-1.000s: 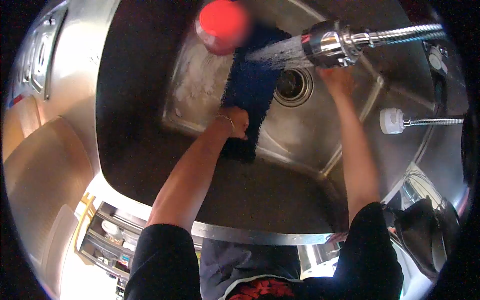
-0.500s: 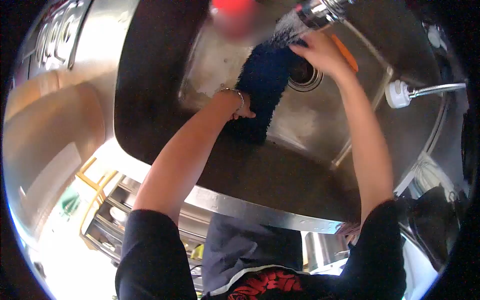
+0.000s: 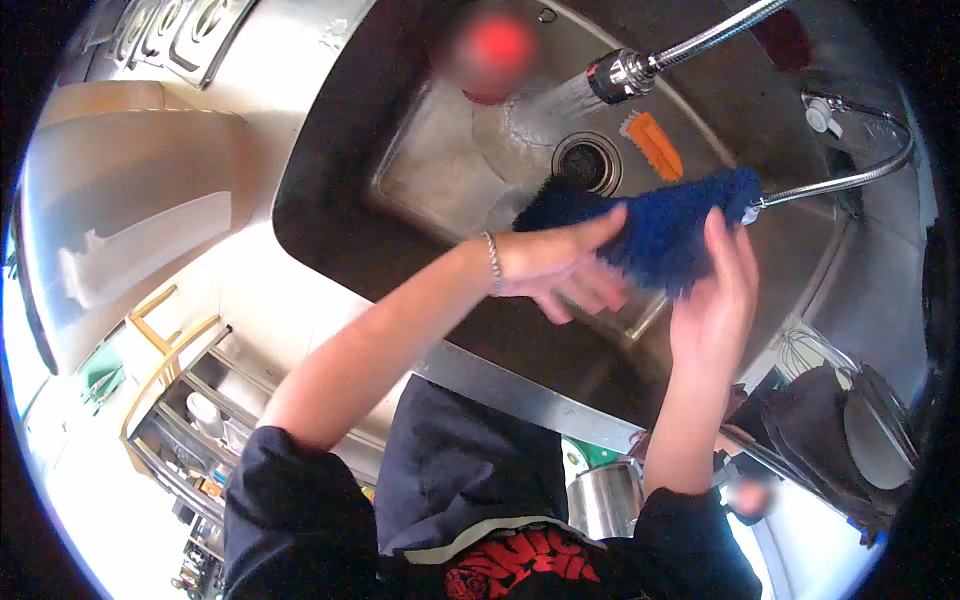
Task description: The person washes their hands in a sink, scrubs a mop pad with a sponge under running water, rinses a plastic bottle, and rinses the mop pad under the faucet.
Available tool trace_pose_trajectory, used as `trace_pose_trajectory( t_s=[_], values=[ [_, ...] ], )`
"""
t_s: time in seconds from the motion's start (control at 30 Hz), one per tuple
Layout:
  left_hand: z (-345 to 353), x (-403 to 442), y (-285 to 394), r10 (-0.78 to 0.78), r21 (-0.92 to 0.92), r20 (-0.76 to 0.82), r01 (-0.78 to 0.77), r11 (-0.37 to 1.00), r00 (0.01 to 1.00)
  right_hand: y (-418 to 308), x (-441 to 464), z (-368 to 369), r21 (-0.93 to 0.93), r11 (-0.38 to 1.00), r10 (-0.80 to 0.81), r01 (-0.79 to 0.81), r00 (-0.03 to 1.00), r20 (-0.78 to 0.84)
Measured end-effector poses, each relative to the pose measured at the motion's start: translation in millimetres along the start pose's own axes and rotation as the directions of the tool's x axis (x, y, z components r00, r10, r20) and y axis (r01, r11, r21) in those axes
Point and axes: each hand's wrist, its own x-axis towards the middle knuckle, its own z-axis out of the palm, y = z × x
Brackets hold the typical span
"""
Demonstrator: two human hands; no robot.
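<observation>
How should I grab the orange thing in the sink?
Probably pinch the orange thing across its middle, from above and the side away from the drain. It's long and narrow, and its edge facing the drain looks jagged, the other smoother.

No readable text; only illegible red lettering (image 3: pixel 535 562) on the front of the black shirt (image 3: pixel 655 560).

Fisheye distortion curves the edges; glare whitens the lower left; the sink (image 3: pixel 335 195) is dim; the left hand (image 3: pixel 560 262) shows blur.
</observation>
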Motion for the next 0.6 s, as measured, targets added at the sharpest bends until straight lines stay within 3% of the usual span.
trace_pose_trajectory(
  t_s=[0.03, 0.07, 0.13, 0.23, 0.33, 0.4, 0.43, 0.47, 0.5, 0.57, 0.6],
  values=[
    [11.4, 3.7, 8.7, 0.177, -0.382, -0.120, -0.210, 0.900, 0.977, 0.0, 8.6, 1.2, -0.002, 0.998, -0.057, 0.057, 0.998, -0.007],
    [18.3, 8.4, 21.6, 0.179, -0.378, -0.126, -0.214, 0.901, 0.976, -3.5, 11.1, 3.1, 0.003, 0.998, -0.059, 0.059, 0.998, -0.002],
    [26.0, 19.1, 52.7, 0.531, -0.459, -0.366, -0.644, 0.611, 0.764, -10.1, 13.3, 8.2, 0.085, 0.983, -0.168, 0.164, 0.985, 0.043],
    [32.0, 30.9, 75.2, 0.653, -0.354, -0.349, -0.739, 0.573, 0.673, -8.6, 0.4, 11.8, 0.102, 0.964, -0.248, 0.245, 0.968, 0.028],
    [38.7, 33.3, 73.4, 0.680, -0.337, -0.394, -0.786, 0.519, 0.618, -1.1, -5.2, 11.0, 0.109, 0.949, -0.300, 0.297, 0.954, 0.021],
    [14.9, 42.6, 63.4, 0.636, -0.251, -0.430, -0.762, 0.597, 0.640, 19.8, -7.0, 7.0, -0.009, 0.978, -0.206, 0.206, 0.976, -0.070],
    [-3.9, 49.5, 52.7, 0.609, -0.134, -0.474, -0.736, 0.664, 0.636, 37.6, -1.4, -0.1, -0.094, 0.983, -0.158, 0.156, 0.987, -0.012],
    [-24.5, 56.9, 40.1, 0.584, -0.020, -0.514, -0.690, 0.724, 0.628, 61.7, 5.4, -8.1, -0.104, 0.992, -0.063, 0.069, 0.996, 0.060],
    [-53.6, 61.0, 26.1, 0.507, -0.043, -0.527, -0.617, 0.786, 0.682, 81.9, 9.9, -14.8, -0.132, 0.986, 0.109, -0.098, 0.991, 0.082],
    [-106.3, 49.9, 3.5, 0.368, -0.049, -0.534, -0.463, 0.885, 0.761, 127.3, 32.6, -44.0, -0.433, 0.851, 0.430, -0.297, 0.867, 0.252],
    [-127.3, 40.0, -7.5, 0.304, -0.036, -0.537, -0.381, 0.924, 0.787, 137.2, 44.6, -54.3, -0.428, 0.852, 0.430, -0.301, 0.869, 0.245]
  ],
)
